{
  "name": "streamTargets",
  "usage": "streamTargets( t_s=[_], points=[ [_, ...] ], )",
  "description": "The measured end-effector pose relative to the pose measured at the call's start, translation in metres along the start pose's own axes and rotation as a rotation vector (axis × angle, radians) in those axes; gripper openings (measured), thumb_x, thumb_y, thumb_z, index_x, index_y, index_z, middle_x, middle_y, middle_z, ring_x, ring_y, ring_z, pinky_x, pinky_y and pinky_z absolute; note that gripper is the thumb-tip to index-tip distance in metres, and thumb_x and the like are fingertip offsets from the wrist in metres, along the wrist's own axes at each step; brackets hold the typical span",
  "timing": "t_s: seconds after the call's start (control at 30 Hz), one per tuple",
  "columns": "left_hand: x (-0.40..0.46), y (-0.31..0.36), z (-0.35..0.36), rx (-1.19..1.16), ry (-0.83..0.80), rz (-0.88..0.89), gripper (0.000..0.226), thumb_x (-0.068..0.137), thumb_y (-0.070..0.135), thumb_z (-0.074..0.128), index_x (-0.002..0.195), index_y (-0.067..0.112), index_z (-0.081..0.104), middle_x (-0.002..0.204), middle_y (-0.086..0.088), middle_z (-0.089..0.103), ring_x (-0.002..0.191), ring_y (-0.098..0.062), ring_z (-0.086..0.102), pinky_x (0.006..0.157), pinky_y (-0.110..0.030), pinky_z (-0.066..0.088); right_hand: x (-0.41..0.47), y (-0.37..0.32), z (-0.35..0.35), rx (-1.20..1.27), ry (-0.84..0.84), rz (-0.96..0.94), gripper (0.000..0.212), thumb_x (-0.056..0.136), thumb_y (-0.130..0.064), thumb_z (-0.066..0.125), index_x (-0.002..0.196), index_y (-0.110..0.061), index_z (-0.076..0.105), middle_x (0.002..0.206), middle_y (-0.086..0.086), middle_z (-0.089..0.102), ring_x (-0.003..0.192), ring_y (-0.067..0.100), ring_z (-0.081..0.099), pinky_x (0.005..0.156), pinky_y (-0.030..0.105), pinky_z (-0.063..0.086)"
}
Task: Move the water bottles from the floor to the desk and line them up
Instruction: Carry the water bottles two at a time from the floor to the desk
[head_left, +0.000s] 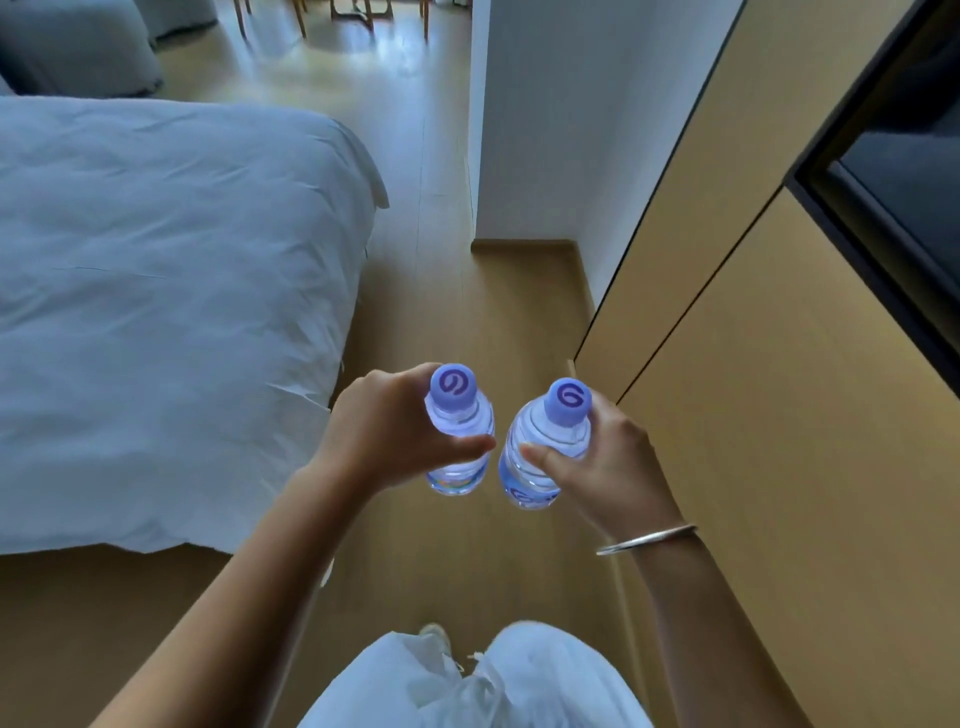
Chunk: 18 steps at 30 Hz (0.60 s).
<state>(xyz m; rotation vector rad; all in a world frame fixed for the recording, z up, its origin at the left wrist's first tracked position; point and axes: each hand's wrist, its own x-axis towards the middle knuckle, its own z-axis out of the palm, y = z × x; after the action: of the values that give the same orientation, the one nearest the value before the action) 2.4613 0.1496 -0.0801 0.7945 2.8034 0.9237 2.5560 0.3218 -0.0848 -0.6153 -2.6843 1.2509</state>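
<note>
I carry two clear water bottles with purple caps, upright, above the wooden floor (447, 291). My left hand (384, 426) grips the left bottle (460, 415) around its upper body, thumb across the front. My right hand (597, 462) grips the right bottle (550, 431) the same way, with a silver bangle on that wrist. The two bottles hang side by side, a small gap between them. No desk surface is in sight.
A bed with a white sheet (156, 291) fills the left. Wooden cabinet panels (779, 415) run along the right, with a dark recess (904, 197) above. A white wall corner (519, 156) stands ahead; chair legs (363, 15) show far off.
</note>
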Motion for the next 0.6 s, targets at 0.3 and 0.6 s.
streamTargets(
  t_s=[0.3,0.6],
  points=[
    [0.157,-0.048,-0.016,-0.027,0.046,0.01,0.057,0.048,0.071,0.054,0.085,0.03,0.067,0.072,0.009,0.068,0.069,-0.016,0.063,0.065,-0.029,0.051,0.169,-0.028,0.018,-0.032,-0.055,-0.062,0.045,0.071,-0.03,0.077,0.111,-0.02,0.058,0.103,-0.003,0.065,0.095,0.017,0.062,0.084,0.035,0.051],
    [0.358,-0.062,-0.018,-0.042,0.066,-0.129,0.033,0.041,0.069,0.049,0.062,0.043,0.049,0.06,0.019,0.057,0.067,-0.014,0.056,0.059,-0.013,0.039,0.383,-0.035,0.003,-0.064,-0.111,-0.157,0.041,0.07,-0.032,0.076,0.106,-0.023,0.059,0.099,-0.002,0.064,0.092,0.02,0.061,0.082,0.041,0.051]
  ],
)
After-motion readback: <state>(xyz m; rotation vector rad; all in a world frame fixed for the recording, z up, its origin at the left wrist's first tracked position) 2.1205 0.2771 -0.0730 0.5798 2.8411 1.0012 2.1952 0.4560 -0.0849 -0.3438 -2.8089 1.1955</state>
